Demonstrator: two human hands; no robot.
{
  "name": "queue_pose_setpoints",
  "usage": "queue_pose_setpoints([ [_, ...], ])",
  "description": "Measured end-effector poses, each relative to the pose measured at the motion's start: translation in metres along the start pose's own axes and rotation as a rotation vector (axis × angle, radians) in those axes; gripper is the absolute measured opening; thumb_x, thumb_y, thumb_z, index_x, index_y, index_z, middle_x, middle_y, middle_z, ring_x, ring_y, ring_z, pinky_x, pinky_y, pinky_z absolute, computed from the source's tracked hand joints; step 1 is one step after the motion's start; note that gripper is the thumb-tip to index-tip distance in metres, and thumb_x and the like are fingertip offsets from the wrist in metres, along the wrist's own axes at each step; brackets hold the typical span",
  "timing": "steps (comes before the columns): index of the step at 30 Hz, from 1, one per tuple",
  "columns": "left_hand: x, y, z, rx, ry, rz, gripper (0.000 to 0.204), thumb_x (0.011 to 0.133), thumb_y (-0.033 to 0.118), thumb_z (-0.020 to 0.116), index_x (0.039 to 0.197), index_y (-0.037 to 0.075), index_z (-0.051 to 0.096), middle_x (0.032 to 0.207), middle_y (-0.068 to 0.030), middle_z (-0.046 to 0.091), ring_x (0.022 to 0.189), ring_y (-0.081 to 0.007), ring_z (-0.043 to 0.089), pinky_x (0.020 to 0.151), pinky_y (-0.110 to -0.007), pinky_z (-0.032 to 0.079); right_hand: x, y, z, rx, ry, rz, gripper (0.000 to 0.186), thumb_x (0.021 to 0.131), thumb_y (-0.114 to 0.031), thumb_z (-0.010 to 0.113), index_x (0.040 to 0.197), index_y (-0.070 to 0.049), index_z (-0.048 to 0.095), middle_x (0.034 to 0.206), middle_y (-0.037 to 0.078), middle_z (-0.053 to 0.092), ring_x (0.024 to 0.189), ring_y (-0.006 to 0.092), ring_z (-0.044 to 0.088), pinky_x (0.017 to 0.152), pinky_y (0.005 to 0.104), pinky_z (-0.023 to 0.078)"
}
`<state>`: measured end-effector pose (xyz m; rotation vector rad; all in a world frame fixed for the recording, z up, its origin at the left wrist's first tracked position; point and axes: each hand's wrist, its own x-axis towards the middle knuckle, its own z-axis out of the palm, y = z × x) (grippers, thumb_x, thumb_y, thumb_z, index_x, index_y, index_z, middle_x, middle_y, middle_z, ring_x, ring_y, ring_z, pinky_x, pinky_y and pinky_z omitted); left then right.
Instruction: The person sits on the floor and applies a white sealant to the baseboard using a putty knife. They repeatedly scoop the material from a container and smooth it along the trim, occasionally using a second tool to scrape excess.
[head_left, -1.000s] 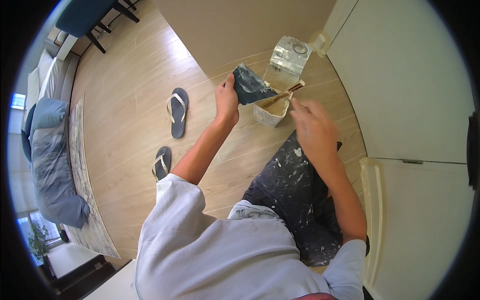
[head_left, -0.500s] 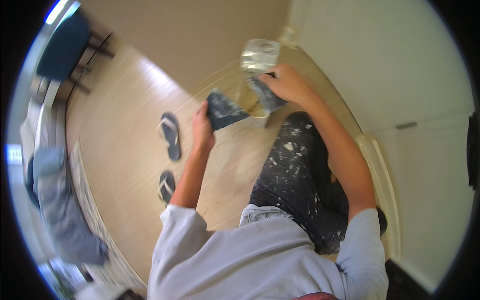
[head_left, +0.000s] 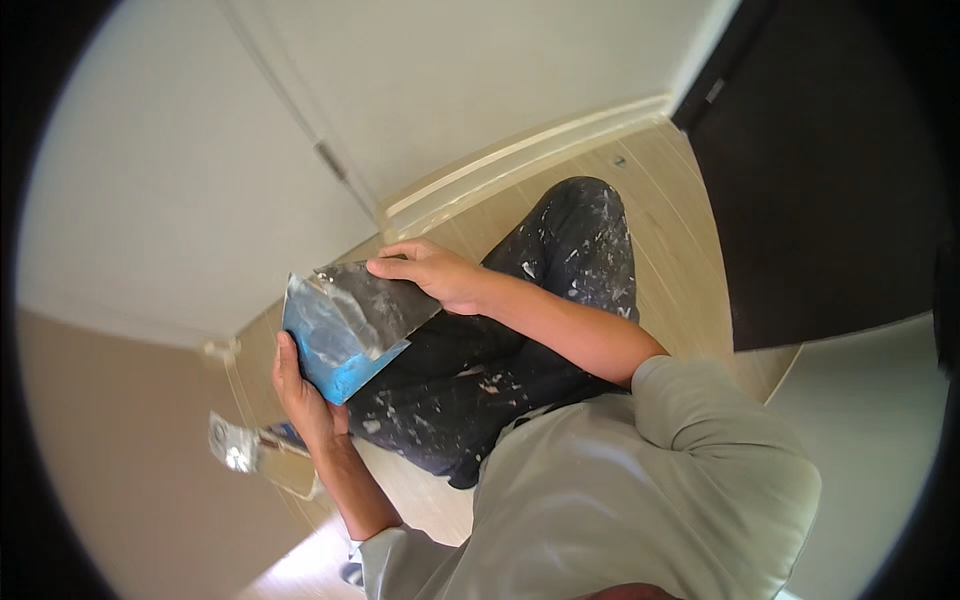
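Note:
My left hand (head_left: 302, 390) is closed on the edge of a blue scraper blade (head_left: 345, 385), with the thumb along its side. Greyish paste is smeared across part of the blue surface. In my right hand (head_left: 435, 275) is a dark grey scraper blade (head_left: 395, 303), pinched with the thumb on top. Its pale, paste-coated edge overlaps the blue blade. Both blades meet above my crossed legs in dark, paint-spotted trousers (head_left: 540, 290).
A white panelled wall (head_left: 470, 70) with a skirting board (head_left: 520, 160) runs ahead of me. At right stands a dark door panel (head_left: 820, 190). A shiny clear-and-silver package (head_left: 234, 444) sits on the floor left of my left forearm, beside a partly hidden container.
My view has turned to the right, toward the white wall and dark door. Both hands have left the spot by the container, and the blades, apart before, now overlap above my legs.

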<state>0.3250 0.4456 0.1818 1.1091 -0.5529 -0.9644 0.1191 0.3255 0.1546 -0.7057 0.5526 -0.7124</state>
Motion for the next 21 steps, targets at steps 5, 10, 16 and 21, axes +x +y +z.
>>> queue_pose_setpoints([
  [5, 0.037, 0.041, 0.032, -0.052, -0.007, 0.104, 0.033, 0.1, 0.031, 0.054, 0.11, 0.0, 0.061, 0.107, -0.0086, 0.064, 0.094, -0.0165, 0.062, 0.083, -0.032, 0.051, -0.005, -0.04, -0.088, 0.194, 0.302, -0.342, 0.032, 0.095, -0.03, 0.061, 0.115, -0.005, 0.061, 0.112, 0.006, 0.065, 0.107, 0.0153, 0.059, 0.096, 0.0326, 0.045],
  [10, 0.044, 0.047, -0.024, -0.061, 0.198, 0.047, 0.028, 0.099, 0.028, 0.056, 0.106, 0.002, 0.062, 0.104, -0.0077, 0.067, 0.088, -0.0159, 0.066, 0.074, -0.029, 0.056, -0.091, -0.105, -0.161, 0.179, 0.418, -0.581, 0.037, 0.098, -0.03, 0.055, 0.127, -0.006, 0.053, 0.125, 0.006, 0.06, 0.12, 0.0196, 0.055, 0.104, 0.0398, 0.041],
  [16, 0.061, 0.0, -0.11, -0.268, 0.075, -0.17, 0.022, 0.099, 0.023, 0.054, 0.105, 0.003, 0.062, 0.094, -0.0053, 0.07, 0.075, -0.0131, 0.068, 0.059, -0.022, 0.055, -0.138, -0.149, -0.298, 0.076, 0.551, -0.692, 0.019, 0.094, -0.018, 0.051, 0.112, -0.011, 0.054, 0.11, 0.002, 0.063, 0.093, 0.0117, 0.061, 0.07, 0.0269, 0.049],
  [21, 0.061, -0.012, -0.038, -0.101, 0.211, -0.205, 0.04, 0.096, 0.036, 0.056, 0.121, 0.006, 0.059, 0.11, -0.0076, 0.068, 0.091, -0.0155, 0.068, 0.081, -0.034, 0.058, -0.104, -0.151, -0.458, 0.065, 0.833, -0.55, 0.026, 0.092, -0.018, 0.054, 0.118, -0.014, 0.056, 0.101, -0.001, 0.062, 0.086, 0.0128, 0.058, 0.067, 0.0285, 0.045],
])
